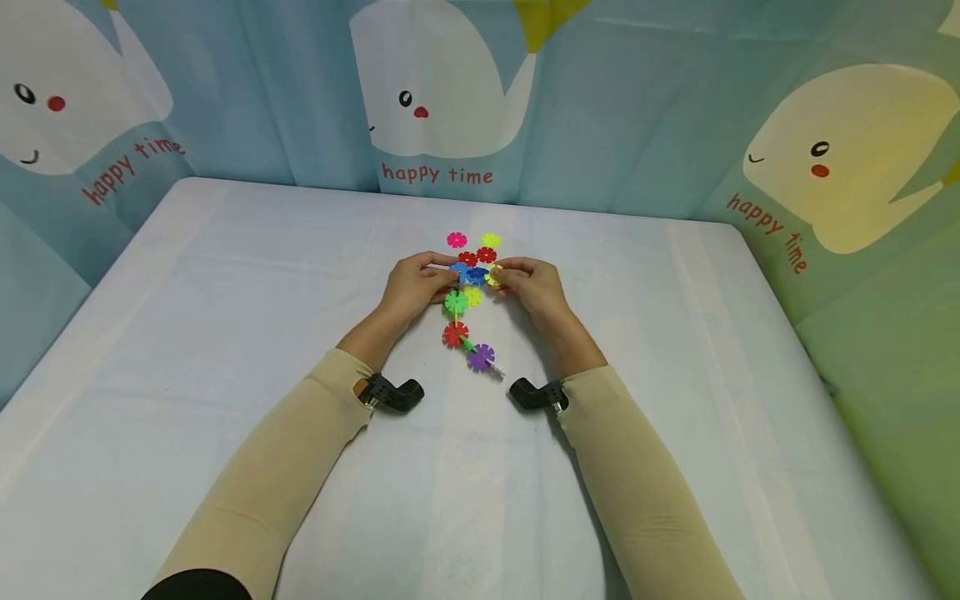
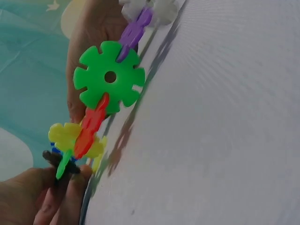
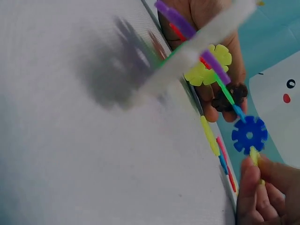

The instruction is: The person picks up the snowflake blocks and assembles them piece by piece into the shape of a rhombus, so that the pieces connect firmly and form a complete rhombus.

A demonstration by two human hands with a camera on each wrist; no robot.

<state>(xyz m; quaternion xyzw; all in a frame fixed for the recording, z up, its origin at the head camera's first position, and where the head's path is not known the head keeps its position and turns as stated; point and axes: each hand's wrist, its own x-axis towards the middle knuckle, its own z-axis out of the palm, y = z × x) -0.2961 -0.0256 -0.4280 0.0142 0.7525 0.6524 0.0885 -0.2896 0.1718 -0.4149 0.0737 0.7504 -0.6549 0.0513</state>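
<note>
In the head view, a chain of notched plastic discs runs between both hands. My left hand [image 1: 415, 285] pinches the chain by a dark disc [image 3: 228, 97]. My right hand [image 1: 534, 287] pinches a yellow disc [image 1: 492, 274] between thumb and fingers. That disc is slotted into the edge of a dark blue disc [image 3: 242, 136], which joins the rest. From the left hand's side the chain trails toward the person through a green disc [image 1: 456, 302], a red disc [image 1: 455, 334], a purple disc [image 1: 481, 357] and a whitish disc [image 1: 498, 372]. Another yellow disc [image 3: 220, 58] hangs off the chain.
Just beyond the hands lie loose discs: a pink disc [image 1: 457, 240], a yellow-green disc [image 1: 491, 240] and two red discs [image 1: 487, 254]. A white cloth covers the table [image 1: 187, 350]. A blue-green curtain [image 1: 637, 125] with whale prints hangs behind its far edge.
</note>
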